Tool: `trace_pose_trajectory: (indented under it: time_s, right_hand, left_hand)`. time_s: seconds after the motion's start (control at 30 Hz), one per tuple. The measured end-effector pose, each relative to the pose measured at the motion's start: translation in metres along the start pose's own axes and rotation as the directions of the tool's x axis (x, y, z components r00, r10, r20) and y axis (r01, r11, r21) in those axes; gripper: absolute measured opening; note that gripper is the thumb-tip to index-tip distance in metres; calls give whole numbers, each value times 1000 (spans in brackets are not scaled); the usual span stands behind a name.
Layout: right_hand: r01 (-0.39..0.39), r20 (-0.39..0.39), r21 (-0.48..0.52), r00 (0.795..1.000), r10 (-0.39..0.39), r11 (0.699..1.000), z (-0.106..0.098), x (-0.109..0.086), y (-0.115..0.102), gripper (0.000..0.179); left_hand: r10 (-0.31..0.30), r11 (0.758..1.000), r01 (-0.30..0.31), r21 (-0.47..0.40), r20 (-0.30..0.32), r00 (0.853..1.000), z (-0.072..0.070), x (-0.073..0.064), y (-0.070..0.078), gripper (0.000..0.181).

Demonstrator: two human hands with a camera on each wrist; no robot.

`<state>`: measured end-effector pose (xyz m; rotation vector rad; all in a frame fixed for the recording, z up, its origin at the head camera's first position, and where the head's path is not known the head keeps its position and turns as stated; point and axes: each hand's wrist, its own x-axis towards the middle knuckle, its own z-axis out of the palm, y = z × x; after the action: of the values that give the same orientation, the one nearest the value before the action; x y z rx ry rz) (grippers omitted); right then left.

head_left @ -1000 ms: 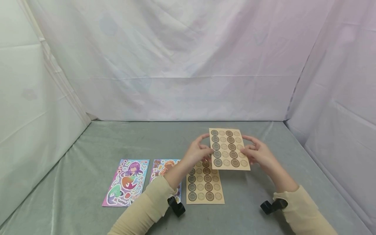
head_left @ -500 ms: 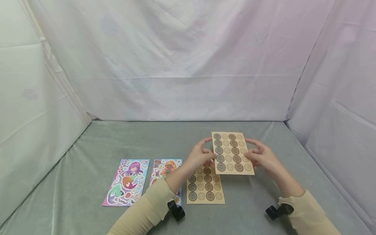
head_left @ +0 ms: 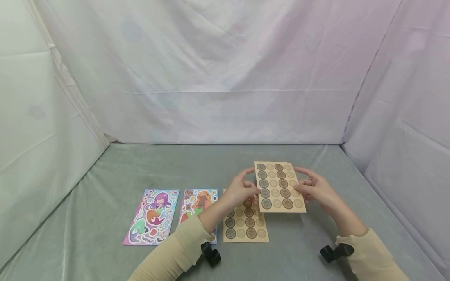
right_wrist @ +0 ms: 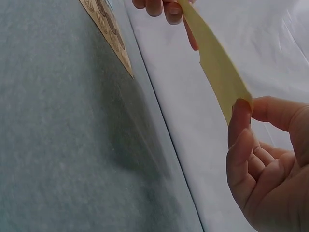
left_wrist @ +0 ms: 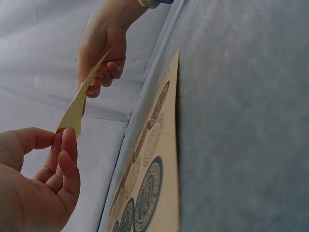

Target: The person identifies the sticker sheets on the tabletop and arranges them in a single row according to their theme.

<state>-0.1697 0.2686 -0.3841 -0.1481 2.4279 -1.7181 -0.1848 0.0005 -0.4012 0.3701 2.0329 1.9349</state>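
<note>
A tan sticker sheet (head_left: pixel 279 187) with rows of round brown and pale labels is held above the table, slightly tilted. My left hand (head_left: pixel 240 191) pinches its left edge between thumb and fingers. On the opposite edge my right hand (head_left: pixel 315 190) pinches it the same way. Both wrist views show the held sheet edge-on, its yellowish back (right_wrist: pixel 217 72) facing down and slightly bowed. Below and left of it, a second tan sticker sheet (head_left: pixel 245 228) lies flat, its upper part covered by my left hand and the raised sheet.
Two colourful mermaid sticker sheets lie on the left: a purple-haired one (head_left: pixel 152 218) and an orange-haired one (head_left: pixel 200 199), partly behind my left forearm. The grey cloth-covered table (head_left: pixel 302 249) meets white curtains (head_left: pixel 218 117) at the back and sides.
Both hands have brought the held sticker sheet slightly right and down, nearer the table. The lying sheets stay in place.
</note>
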Motion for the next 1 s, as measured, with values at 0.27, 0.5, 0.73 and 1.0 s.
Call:
trace_pose_trajectory:
  time_s: [0.27,0.5,0.73,1.0]
  right_hand:
    - [-14,57,-24,998,15,1000,-7,0,2,79]
    - [-67,111,-36,991,71,997,-12,2,5,80]
    - [-85,122,-58,988,91,995,-15,1,5,81]
    - [-71,148,-38,986,76,997,-17,-3,10,81]
  left_hand:
    - [-12,1000,12,14,23,1000,4,0,-5,75]
    - [-11,999,9,48,50,999,4,-2,-6,73]
    - [-52,997,48,56,77,996,6,-3,-8,77]
    - [-82,996,78,48,82,993,13,-2,-13,80]
